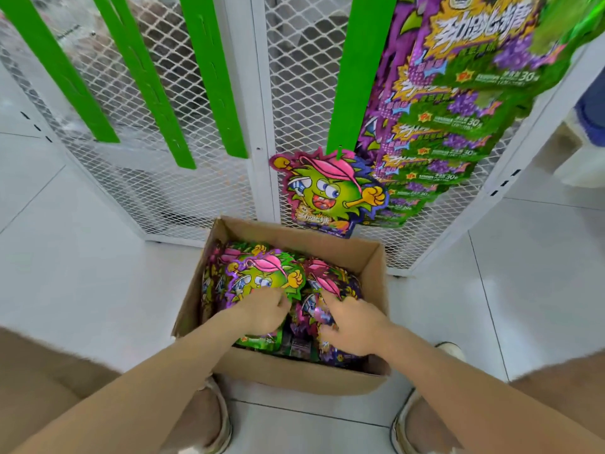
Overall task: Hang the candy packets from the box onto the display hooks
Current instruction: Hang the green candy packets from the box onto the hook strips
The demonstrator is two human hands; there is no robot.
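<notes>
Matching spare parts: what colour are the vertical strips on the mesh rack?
Bright green strips, clearest in the head view.

Bright, even light fills the scene, bouncing off the pale floor tiles (pixel 82 257), which look washed out on the left. Shadows are soft and short; the deepest shade sits inside the cardboard box (pixel 294 371) at its near wall. Glare flashes off the foil candy packets (pixel 262 276) in the box and off those hanging at far right (pixel 458 93), which are smeared and out of focus. The wide lens bends the white mesh rack (pixel 157 132) and green strips (pixel 140 70) outward at the edges.
</notes>
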